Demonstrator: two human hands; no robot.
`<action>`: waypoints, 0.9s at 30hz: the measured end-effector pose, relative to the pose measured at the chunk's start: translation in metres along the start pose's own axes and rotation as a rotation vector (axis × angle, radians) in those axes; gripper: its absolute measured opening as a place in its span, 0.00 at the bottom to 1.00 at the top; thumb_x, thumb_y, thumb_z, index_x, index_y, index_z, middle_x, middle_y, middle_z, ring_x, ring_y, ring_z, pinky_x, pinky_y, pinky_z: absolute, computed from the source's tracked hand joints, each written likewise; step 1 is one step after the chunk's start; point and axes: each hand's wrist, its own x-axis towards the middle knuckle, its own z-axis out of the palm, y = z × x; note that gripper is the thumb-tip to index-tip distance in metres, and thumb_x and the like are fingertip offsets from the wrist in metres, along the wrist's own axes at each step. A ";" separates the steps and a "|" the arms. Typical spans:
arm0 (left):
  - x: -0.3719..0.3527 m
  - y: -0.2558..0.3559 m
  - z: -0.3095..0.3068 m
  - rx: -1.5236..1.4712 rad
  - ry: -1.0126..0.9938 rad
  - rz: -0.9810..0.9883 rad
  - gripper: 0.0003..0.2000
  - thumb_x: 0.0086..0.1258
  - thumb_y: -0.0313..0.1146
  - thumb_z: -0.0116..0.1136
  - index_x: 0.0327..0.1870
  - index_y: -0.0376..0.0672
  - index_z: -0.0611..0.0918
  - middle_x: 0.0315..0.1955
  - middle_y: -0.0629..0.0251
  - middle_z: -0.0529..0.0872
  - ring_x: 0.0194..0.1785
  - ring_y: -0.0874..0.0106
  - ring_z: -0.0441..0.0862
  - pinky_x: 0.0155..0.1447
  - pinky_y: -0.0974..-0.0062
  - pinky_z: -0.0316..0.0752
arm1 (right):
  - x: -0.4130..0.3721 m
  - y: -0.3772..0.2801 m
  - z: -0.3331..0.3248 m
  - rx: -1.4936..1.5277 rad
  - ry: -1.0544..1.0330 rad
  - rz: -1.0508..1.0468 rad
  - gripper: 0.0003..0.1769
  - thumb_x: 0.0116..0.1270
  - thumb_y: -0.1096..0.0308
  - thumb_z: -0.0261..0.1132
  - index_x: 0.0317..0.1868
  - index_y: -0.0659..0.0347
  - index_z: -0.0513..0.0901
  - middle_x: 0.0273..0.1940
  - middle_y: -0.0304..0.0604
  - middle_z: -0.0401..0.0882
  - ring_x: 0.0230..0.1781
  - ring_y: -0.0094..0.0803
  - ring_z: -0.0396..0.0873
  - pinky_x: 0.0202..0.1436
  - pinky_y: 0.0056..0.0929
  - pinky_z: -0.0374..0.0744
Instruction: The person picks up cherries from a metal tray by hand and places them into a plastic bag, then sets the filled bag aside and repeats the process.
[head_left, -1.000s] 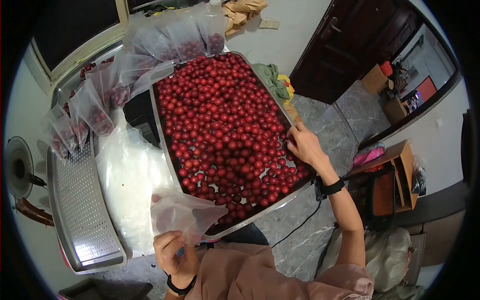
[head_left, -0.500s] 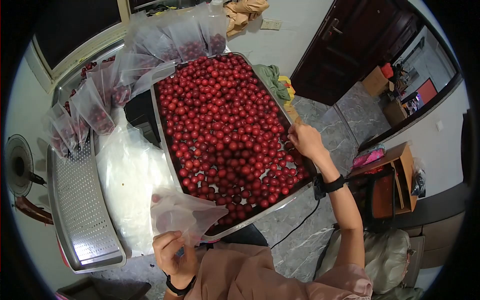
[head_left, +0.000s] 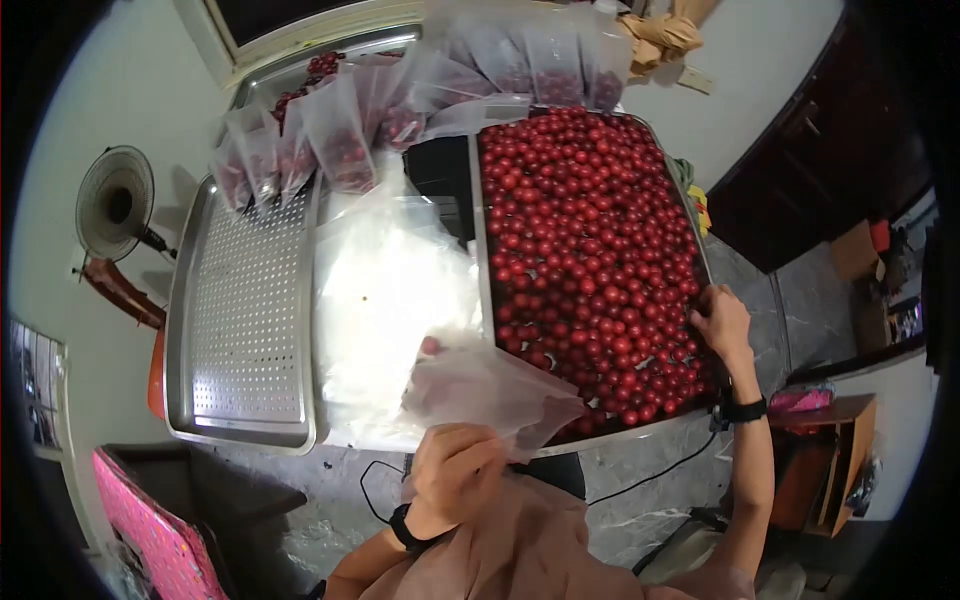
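Note:
My left hand (head_left: 460, 478) pinches a translucent plastic bag (head_left: 480, 390) at its near end. The bag lies partly over the near left corner of a metal tray (head_left: 484, 270). That tray is filled with round red fruits (head_left: 590, 240), like small plums, and one pinkish-red fruit (head_left: 430, 345) shows at the bag's far left end. On the tray's right side, my right hand (head_left: 722, 318) is closed at the rim, fingers curled and thumb over the inner side. A stack of flat clear bags (head_left: 390, 280) lies left of the tray.
A perforated metal tray (head_left: 250, 310) lies at left. Behind it stand several filled plastic bags (head_left: 335, 135), with more fruit in a back tray (head_left: 320, 70). A fan (head_left: 115, 200) stands far left, a pink padded item (head_left: 150, 510) below. A cable (head_left: 655, 465) runs along the near side.
The view has swung left, so the scene sits further right and the perforated tray shows more fully. My left hand still holds the bag; my right hand stays at the tray's right rim.

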 end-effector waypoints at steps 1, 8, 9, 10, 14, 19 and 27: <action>-0.002 -0.003 0.001 -0.013 0.012 0.019 0.19 0.49 0.17 0.71 0.43 0.43 0.81 0.39 0.61 0.84 0.38 0.62 0.83 0.39 0.70 0.79 | -0.003 -0.001 -0.002 0.052 0.021 -0.037 0.16 0.54 0.69 0.72 0.42 0.63 0.78 0.37 0.48 0.80 0.37 0.42 0.83 0.41 0.39 0.79; 0.000 -0.004 0.002 -0.033 0.028 0.046 0.19 0.50 0.19 0.71 0.44 0.45 0.82 0.38 0.63 0.84 0.39 0.63 0.83 0.40 0.70 0.78 | -0.072 -0.094 -0.091 1.225 -0.387 -0.073 0.14 0.60 0.80 0.67 0.47 0.63 0.79 0.37 0.27 0.71 0.36 0.15 0.70 0.42 0.16 0.71; 0.000 -0.005 0.002 -0.035 0.014 0.076 0.20 0.50 0.17 0.71 0.44 0.44 0.81 0.39 0.62 0.83 0.39 0.63 0.82 0.40 0.71 0.78 | -0.082 -0.106 -0.099 1.212 -0.443 -0.105 0.16 0.61 0.80 0.67 0.50 0.63 0.79 0.38 0.28 0.73 0.38 0.15 0.71 0.44 0.17 0.72; 0.000 -0.006 0.002 -0.038 -0.002 0.106 0.20 0.49 0.16 0.71 0.44 0.43 0.80 0.39 0.61 0.82 0.40 0.63 0.82 0.40 0.71 0.78 | -0.091 -0.118 -0.106 1.198 -0.498 -0.136 0.19 0.61 0.80 0.67 0.54 0.63 0.80 0.39 0.30 0.74 0.40 0.16 0.72 0.46 0.18 0.73; -0.007 -0.004 0.005 -0.060 0.026 0.071 0.19 0.51 0.20 0.71 0.45 0.46 0.82 0.40 0.64 0.84 0.40 0.63 0.83 0.43 0.68 0.77 | -0.107 -0.167 -0.114 1.017 -0.623 -0.379 0.20 0.64 0.78 0.67 0.57 0.63 0.79 0.47 0.44 0.82 0.46 0.29 0.81 0.51 0.28 0.79; -0.013 -0.006 0.006 -0.022 0.031 0.071 0.18 0.50 0.21 0.71 0.43 0.47 0.84 0.42 0.65 0.84 0.44 0.62 0.83 0.44 0.67 0.78 | -0.121 -0.201 -0.120 0.901 -0.571 -0.451 0.21 0.65 0.78 0.66 0.59 0.65 0.77 0.47 0.51 0.82 0.46 0.41 0.83 0.50 0.32 0.80; -0.018 -0.011 0.009 -0.061 0.011 0.096 0.16 0.48 0.22 0.72 0.39 0.49 0.85 0.46 0.64 0.83 0.47 0.60 0.82 0.47 0.66 0.78 | -0.132 -0.200 -0.111 0.812 -0.487 -0.501 0.22 0.68 0.78 0.61 0.62 0.66 0.73 0.49 0.56 0.80 0.45 0.50 0.82 0.48 0.36 0.78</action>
